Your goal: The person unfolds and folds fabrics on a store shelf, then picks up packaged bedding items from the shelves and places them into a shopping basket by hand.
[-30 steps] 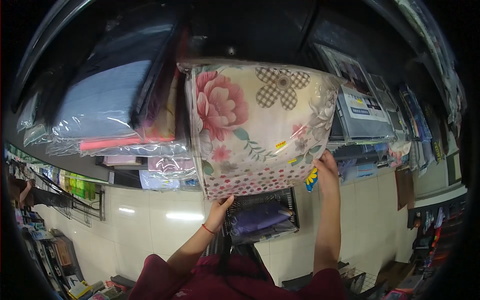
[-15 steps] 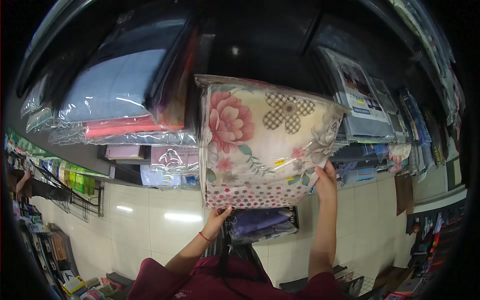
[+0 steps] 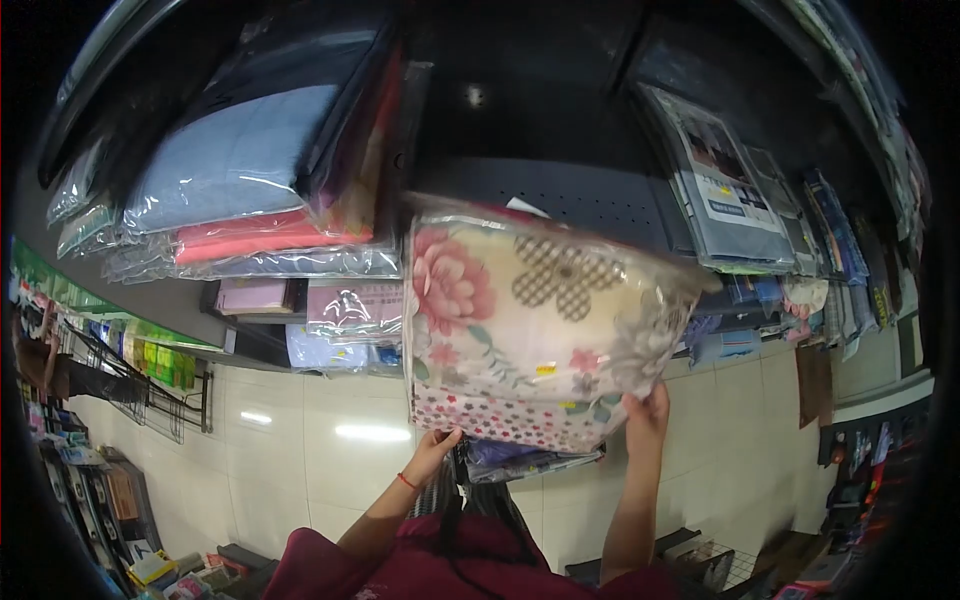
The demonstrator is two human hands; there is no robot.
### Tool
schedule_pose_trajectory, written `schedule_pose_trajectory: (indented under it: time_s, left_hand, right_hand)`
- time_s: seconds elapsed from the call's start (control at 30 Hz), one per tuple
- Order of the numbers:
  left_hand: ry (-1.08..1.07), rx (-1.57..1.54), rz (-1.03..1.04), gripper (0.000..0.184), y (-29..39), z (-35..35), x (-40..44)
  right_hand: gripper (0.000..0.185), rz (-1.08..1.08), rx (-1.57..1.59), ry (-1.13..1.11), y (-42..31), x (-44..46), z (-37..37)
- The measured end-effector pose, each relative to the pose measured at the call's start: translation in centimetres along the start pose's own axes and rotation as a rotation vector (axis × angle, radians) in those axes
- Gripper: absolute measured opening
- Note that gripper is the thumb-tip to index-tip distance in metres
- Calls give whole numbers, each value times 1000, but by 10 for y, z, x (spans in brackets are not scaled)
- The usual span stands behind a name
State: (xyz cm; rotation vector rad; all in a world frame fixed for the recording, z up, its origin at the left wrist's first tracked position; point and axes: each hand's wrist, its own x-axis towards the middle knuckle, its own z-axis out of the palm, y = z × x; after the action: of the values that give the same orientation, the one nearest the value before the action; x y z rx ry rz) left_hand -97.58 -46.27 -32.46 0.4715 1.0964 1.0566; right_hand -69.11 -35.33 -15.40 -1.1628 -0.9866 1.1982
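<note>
A plastic-wrapped floral package, cream with pink and grey flowers and two small yellow stickers, is held up in front of the shelf. My left hand, with a red string at the wrist, grips its lower left edge. Its lower right corner is in my right hand, thumb on the front and the other fingers partly hidden. Beneath the package, a purple wrapped item shows in part; the package hides most of the basket around it.
Wrapped blue and coral packages are stacked on the left. On the right lie grey packages. Behind the floral package is a perforated shelf surface. A wire rack stands at far left on the tiled floor.
The floral package has moved down and toward me with both hands on it, uncovering the perforated shelf surface. It now covers more of the basket below.
</note>
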Motion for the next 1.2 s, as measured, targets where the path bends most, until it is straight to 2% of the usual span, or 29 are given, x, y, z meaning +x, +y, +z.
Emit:
schedule_pose_trajectory:
  time_s: [0.13,0.23,0.33,0.37,0.47,0.5,0.6,0.73,0.77,0.87,0.9,1.0,1.03,1.1,1.2]
  left_hand:
    - [-91,-106,-155,39,-29,-14,9]
    - [-169,-159,-237,35,-54,-19,30]
    - [-247,-251,-243,29,-72,-11,38]
    - [-276,-202,-247,28,-85,-11,42]
    - [-415,-204,-335,29,-104,-12,30]
    - [-400,-190,-378,29,-114,-13,26]
    - [-343,-150,-502,28,-141,-17,11]
    - [-315,39,-648,35,-149,-32,-20]
    - [-267,64,-637,31,-153,-35,-25]
    - [-330,161,-589,29,-131,-32,-30]
    - [-392,378,-551,26,-152,-52,-20]
    - [-263,192,-460,20,-168,-62,-14]
    - [-257,90,-483,23,-171,-66,-15]
    - [-185,84,-529,27,-170,-66,-22]
    - [-163,78,-524,34,-174,-65,-19]
  right_hand:
    - [46,-28,-69,-15,-1,-55,-1]
    - [44,-114,-204,-58,7,-94,-4]
    - [40,-37,-82,49,-5,-123,21]
    - [40,-3,-136,36,9,-136,8]
    - [41,-123,-544,-72,17,-160,-17]
    - [44,-164,-633,-54,13,-164,-17]
    - [44,-55,-667,58,15,-184,-21]
    - [47,39,-596,218,35,-202,-28]
    - [43,55,-685,175,36,-200,-30]
    - [39,232,-618,314,60,-196,-37]
    - [35,168,-535,396,76,-193,-42]
    - [26,280,-332,571,125,-203,-77]
    - [28,253,-291,567,125,-204,-78]
    - [31,203,-215,562,120,-207,-80]
    - [44,323,-94,644,140,-210,-101]
